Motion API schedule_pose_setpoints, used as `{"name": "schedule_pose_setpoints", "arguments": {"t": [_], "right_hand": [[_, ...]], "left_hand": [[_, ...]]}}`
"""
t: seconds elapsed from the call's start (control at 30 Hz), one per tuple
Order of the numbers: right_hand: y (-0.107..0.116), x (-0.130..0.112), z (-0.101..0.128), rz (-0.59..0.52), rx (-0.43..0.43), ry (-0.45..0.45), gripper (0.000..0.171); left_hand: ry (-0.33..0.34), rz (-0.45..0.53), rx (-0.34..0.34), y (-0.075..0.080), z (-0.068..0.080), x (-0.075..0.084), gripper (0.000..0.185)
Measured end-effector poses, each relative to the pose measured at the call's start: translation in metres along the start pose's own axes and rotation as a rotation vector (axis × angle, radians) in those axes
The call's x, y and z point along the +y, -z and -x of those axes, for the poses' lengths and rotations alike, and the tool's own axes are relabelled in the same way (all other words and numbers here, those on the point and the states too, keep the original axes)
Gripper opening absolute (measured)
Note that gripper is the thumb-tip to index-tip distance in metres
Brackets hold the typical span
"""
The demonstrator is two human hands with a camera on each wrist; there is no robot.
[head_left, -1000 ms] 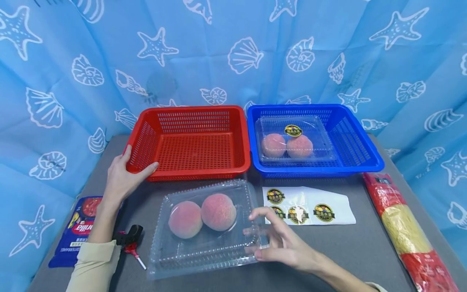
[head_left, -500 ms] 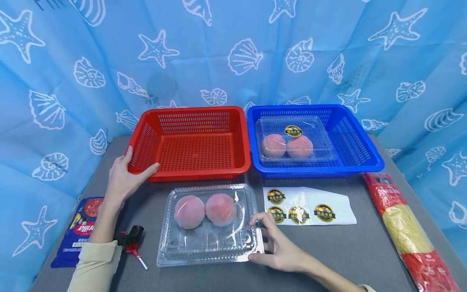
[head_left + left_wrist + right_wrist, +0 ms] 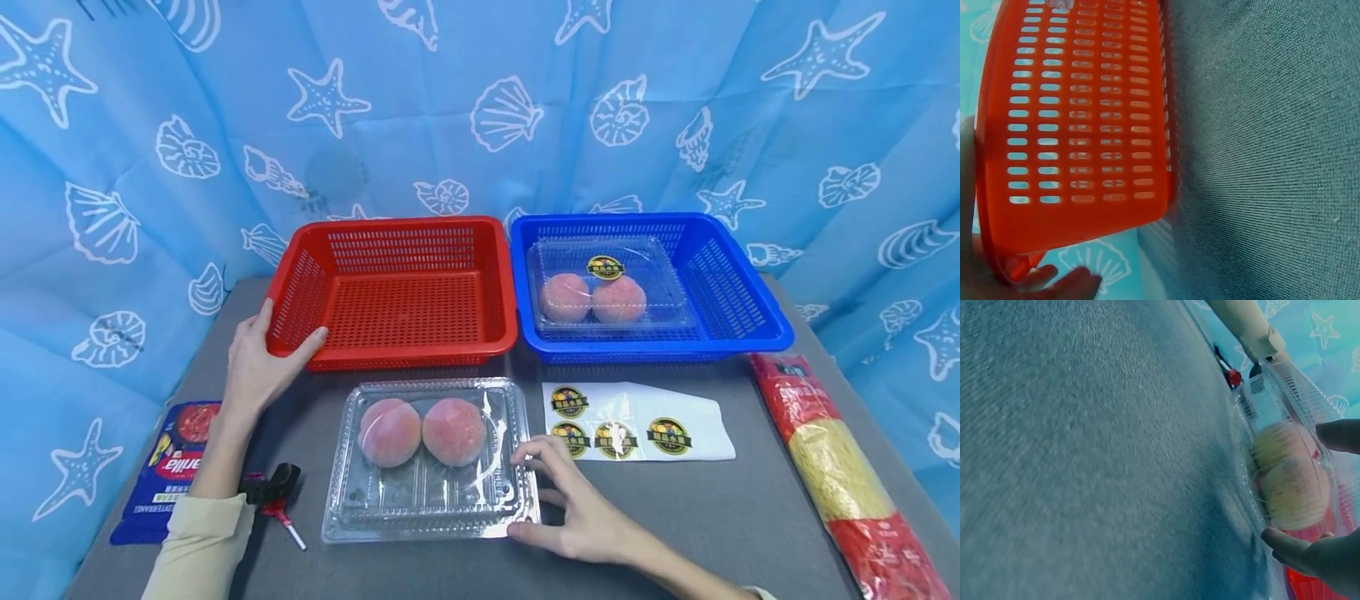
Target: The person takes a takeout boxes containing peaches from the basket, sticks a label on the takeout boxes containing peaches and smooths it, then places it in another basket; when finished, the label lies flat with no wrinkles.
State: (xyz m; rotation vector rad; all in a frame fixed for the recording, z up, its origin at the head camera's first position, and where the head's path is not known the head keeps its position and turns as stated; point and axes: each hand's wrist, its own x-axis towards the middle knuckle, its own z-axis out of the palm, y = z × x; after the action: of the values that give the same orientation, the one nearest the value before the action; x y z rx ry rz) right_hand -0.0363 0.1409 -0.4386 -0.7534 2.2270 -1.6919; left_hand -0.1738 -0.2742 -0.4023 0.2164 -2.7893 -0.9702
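My left hand point(image 3: 262, 358) grips the front left corner of a red plastic basket point(image 3: 405, 354), thumb over the rim and fingers outside. In the left wrist view, fingertips point(image 3: 1072, 284) show below the basket's rim. A clear plastic clamshell box point(image 3: 420, 517) lies closed on the table with a left peach point(image 3: 390, 433) and a right peach point(image 3: 453, 432) inside. My right hand point(image 3: 573, 512) holds the box's right edge, with the thumb near the front corner. In the right wrist view, the box point(image 3: 1260, 400) sits between my thumb and fingers.
A blue basket point(image 3: 667, 346) holds a labelled clear box point(image 3: 660, 292) of two peaches. A sticker sheet point(image 3: 705, 429) lies in front. A noodle pack point(image 3: 836, 475) is at the right. A blue packet point(image 3: 153, 508) and a lollipop point(image 3: 283, 517) lie near my left forearm.
The clamshell box, tilted and askew before, now lies flat and straight, with my right hand still at its right edge. My left hand stays on the red basket.
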Motion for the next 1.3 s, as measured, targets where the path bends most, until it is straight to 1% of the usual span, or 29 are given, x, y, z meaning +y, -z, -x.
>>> {"name": "schedule_pose_setpoints", "arguments": {"t": [0.1, 0.2, 0.27, 0.33, 0.37, 0.4, 0.5, 0.57, 0.6, 0.67, 0.77, 0.83, 0.9, 0.93, 0.97, 1.07, 1.1, 1.17, 1.2, 1.23, 1.3], "right_hand": [[0.006, -0.001, 0.005, 0.060, 0.019, 0.033, 0.066], [0.016, 0.000, 0.012, 0.060, 0.032, 0.051, 0.074], [0.027, 0.001, 0.016, 0.049, 0.054, 0.063, 0.076], [0.038, 0.002, 0.019, 0.057, 0.097, 0.059, 0.077], [0.045, 0.003, 0.019, 0.072, 0.124, 0.057, 0.076], [0.051, 0.003, 0.019, 0.093, 0.154, 0.052, 0.075], [0.068, 0.004, 0.017, 0.154, 0.239, 0.011, 0.068], [0.078, 0.004, 0.014, 0.189, 0.277, -0.017, 0.064], [0.082, 0.004, 0.012, 0.198, 0.288, -0.031, 0.062], [0.089, 0.005, 0.009, 0.226, 0.304, -0.054, 0.058], [0.098, 0.006, 0.003, 0.268, 0.307, -0.081, 0.053], [0.101, 0.007, -0.002, 0.306, 0.305, -0.093, 0.051], [0.103, 0.009, -0.007, 0.342, 0.296, -0.093, 0.049], [0.104, 0.010, -0.009, 0.355, 0.291, -0.092, 0.048], [0.104, 0.012, -0.012, 0.371, 0.282, -0.089, 0.048], [0.105, 0.016, -0.018, 0.425, 0.245, -0.069, 0.047], [0.106, 0.017, -0.020, 0.442, 0.229, -0.063, 0.047], [0.107, 0.020, -0.023, 0.479, 0.195, -0.057, 0.048], [0.108, 0.021, -0.024, 0.502, 0.179, -0.059, 0.049], [0.108, 0.022, -0.024, 0.533, 0.162, -0.064, 0.049], [0.109, 0.024, -0.024, 0.568, 0.123, -0.073, 0.050]], "left_hand": [[-0.032, -0.015, 0.024, 0.001, 0.005, 0.003, 0.098], [-0.088, -0.032, 0.082, 0.002, 0.017, 0.012, 0.094], [-0.134, -0.037, 0.118, 0.003, 0.028, 0.023, 0.092], [-0.191, -0.030, 0.130, 0.004, 0.043, 0.040, 0.091], [-0.223, -0.032, 0.115, 0.004, 0.052, 0.049, 0.090], [-0.253, -0.036, 0.082, 0.004, 0.061, 0.060, 0.089], [-0.353, -0.055, -0.062, -0.001, 0.091, 0.094, 0.088], [-0.420, -0.093, -0.156, -0.007, 0.111, 0.113, 0.088], [-0.458, -0.113, -0.187, -0.011, 0.121, 0.122, 0.087], [-0.555, -0.139, -0.220, -0.020, 0.141, 0.136, 0.084], [-0.698, -0.179, -0.277, -0.036, 0.166, 0.153, 0.079], [-0.773, -0.208, -0.343, -0.045, 0.180, 0.163, 0.076], [-0.850, -0.258, -0.370, -0.057, 0.190, 0.172, 0.076], [-0.890, -0.288, -0.370, -0.063, 0.195, 0.177, 0.075], [-0.938, -0.318, -0.352, -0.070, 0.198, 0.181, 0.074], [-1.042, -0.391, -0.282, -0.092, 0.210, 0.191, 0.073], [-1.056, -0.407, -0.280, -0.100, 0.214, 0.195, 0.074], [-1.065, -0.429, -0.267, -0.118, 0.222, 0.202, 0.071], [-1.059, -0.436, -0.267, -0.127, 0.225, 0.204, 0.071], [-1.045, -0.442, -0.281, -0.136, 0.228, 0.207, 0.072], [-1.004, -0.448, -0.311, -0.154, 0.230, 0.212, 0.074]]}}
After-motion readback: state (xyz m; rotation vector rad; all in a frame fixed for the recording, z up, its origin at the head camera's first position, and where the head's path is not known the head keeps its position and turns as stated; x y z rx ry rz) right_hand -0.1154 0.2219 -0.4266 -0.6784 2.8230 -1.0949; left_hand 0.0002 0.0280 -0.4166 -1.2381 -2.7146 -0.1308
